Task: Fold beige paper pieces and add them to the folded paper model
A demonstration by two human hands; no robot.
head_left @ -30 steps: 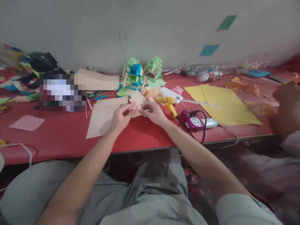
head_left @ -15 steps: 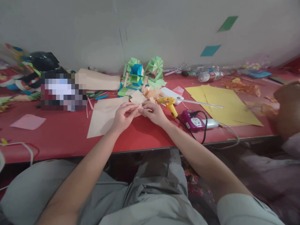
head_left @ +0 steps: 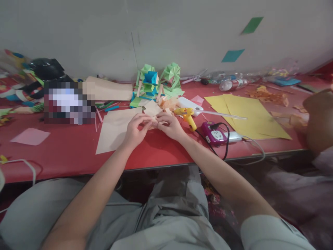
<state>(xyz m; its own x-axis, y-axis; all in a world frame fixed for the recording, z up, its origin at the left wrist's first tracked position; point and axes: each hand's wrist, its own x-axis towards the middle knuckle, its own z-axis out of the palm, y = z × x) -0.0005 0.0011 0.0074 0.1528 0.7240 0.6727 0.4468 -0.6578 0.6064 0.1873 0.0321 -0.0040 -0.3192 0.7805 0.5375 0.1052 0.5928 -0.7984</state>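
Between my two hands is a small piece of cream paper (head_left: pixel 154 119), mostly covered by the fingers. My left hand (head_left: pixel 137 130) pinches it from one side, thumb and fingertips closed. From the other side my right hand (head_left: pixel 170 126) pinches it too, its fingertips meeting the left ones. Under and beside the left hand lies a large cream paper sheet (head_left: pixel 110 133). Just beyond the fingers is a small cream paper square (head_left: pixel 152 108). A yellow hot glue gun (head_left: pixel 188 116) with a clear glue stick lies right of my right hand.
A purple power socket (head_left: pixel 214 133) with a black cord sits to the right, before yellow paper sheets (head_left: pixel 249 116). Green and blue folded paper models (head_left: pixel 151 83) stand at the back. A pink paper (head_left: pixel 30 136) lies left. Another person's arm (head_left: pixel 319 121) is at far right.
The fingers have shifted slightly around the small paper, and both hands stay in nearly the same spot. The whole view has moved a little; nothing else visibly differs.
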